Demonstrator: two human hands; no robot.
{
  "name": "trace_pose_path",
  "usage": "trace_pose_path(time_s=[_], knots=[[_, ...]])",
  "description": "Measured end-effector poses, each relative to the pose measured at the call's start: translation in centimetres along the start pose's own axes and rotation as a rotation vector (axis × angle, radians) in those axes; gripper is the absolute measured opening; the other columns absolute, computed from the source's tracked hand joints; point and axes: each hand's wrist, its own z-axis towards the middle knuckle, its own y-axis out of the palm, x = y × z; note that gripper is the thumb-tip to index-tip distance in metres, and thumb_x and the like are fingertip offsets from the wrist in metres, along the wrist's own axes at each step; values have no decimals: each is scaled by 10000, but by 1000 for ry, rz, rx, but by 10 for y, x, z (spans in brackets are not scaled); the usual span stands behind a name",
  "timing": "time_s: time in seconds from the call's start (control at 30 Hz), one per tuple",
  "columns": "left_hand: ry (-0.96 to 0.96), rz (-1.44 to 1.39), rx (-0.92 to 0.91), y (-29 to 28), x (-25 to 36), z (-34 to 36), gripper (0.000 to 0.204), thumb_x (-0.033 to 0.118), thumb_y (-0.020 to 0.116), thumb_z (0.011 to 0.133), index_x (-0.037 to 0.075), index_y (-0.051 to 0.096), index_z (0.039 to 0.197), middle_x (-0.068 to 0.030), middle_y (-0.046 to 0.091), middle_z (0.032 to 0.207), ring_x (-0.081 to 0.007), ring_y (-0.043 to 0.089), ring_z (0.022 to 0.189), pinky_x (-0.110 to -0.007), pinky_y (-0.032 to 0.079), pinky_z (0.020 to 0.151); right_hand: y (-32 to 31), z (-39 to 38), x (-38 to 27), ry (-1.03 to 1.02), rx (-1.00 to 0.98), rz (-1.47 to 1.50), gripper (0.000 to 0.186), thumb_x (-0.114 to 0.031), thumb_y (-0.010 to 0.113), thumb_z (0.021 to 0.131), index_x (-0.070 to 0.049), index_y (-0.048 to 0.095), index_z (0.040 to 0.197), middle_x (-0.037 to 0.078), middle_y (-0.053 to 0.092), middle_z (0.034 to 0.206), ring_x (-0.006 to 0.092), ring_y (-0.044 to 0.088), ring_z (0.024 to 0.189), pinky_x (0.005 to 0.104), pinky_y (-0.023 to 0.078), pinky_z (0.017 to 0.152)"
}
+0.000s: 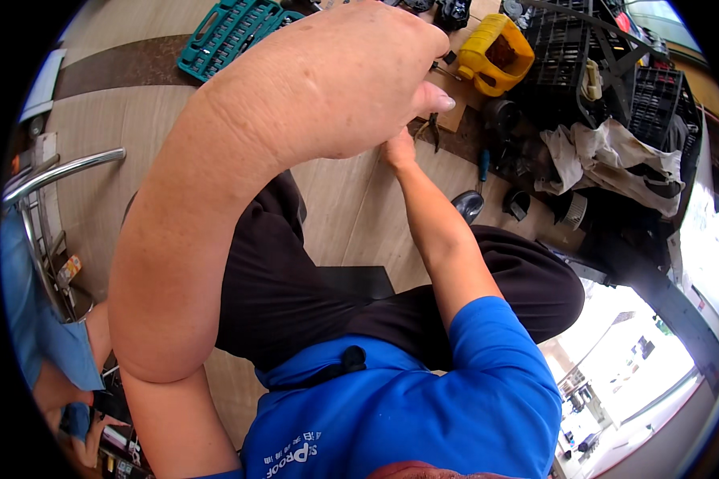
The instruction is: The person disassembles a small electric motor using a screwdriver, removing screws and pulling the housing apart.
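Observation:
My left hand fills the upper middle, its fingers curled near a small dark object with a thin metal shaft; what exactly it grips is hidden. My right hand is lower, partly behind the left, so its fingers are mostly hidden. Pliers lie beside it on the floor by a cardboard sheet. A cut yellow plastic jug sits just right of my left hand. A blue-handled screwdriver lies farther right.
A teal socket case is at upper left, black crates and a pale cloth at upper right. A curved chrome bar and another person's bare leg are on the left. My shoe rests near loose parts.

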Motion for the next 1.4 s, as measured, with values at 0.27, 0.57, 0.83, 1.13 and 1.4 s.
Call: trace_pose_path(time_s=[0.27, 0.57, 0.83, 1.13, 1.4], knots=[[185, 121, 247, 31, -25, 14, 393, 232, 684, 928, -25, 644, 1221, -219, 702, 997, -346, 689, 898, -410, 536, 814, -5, 7, 27, 9, 102, 112, 248, -97, 642, 814, -22, 617, 1048, 256, 613, 1023, 448, 603, 983, 514, 511, 861], [229, 112, 309, 41, -33, 18, 386, 181, 698, 903, -40, 638, 1213, -219, 690, 991, -382, 664, 916, -415, 521, 815, -6, 11, -2, 8, -54, -99, 165, -112, 519, 932, -23, 610, 1038, 253, 617, 1119, 440, 654, 1021, 507, 551, 874], [107, 59, 193, 40, -34, 17, 395, 189, 688, 911, -35, 624, 1230, -212, 674, 976, -350, 654, 840, -402, 511, 780, -20, 7, -20, 84, -141, -167, 221, -112, 457, 980, -30, 596, 1132, 252, 601, 1185, 427, 655, 1061, 497, 550, 902], [75, -6, 168, 37, -31, 14, 404, 195, 676, 922, -46, 618, 1241, -217, 677, 968, -346, 659, 862, -398, 516, 797, -33, 7, 0, 546, -75, 767, 135, -114, 674, 879, -18, 632, 965, 129, 668, 885, 287, 683, 783, 408, 578, 731], [123, 130, 193, 39, -34, 17, 422, 194, 671, 930, -48, 611, 1272, -222, 690, 1011, -357, 668, 911, -396, 524, 830, -54, -34, 36, 551, -290, 1835, 104, -71, 560, 908, -19, 622, 974, 130, 652, 927, 285, 644, 869, 413, 566, 796]])
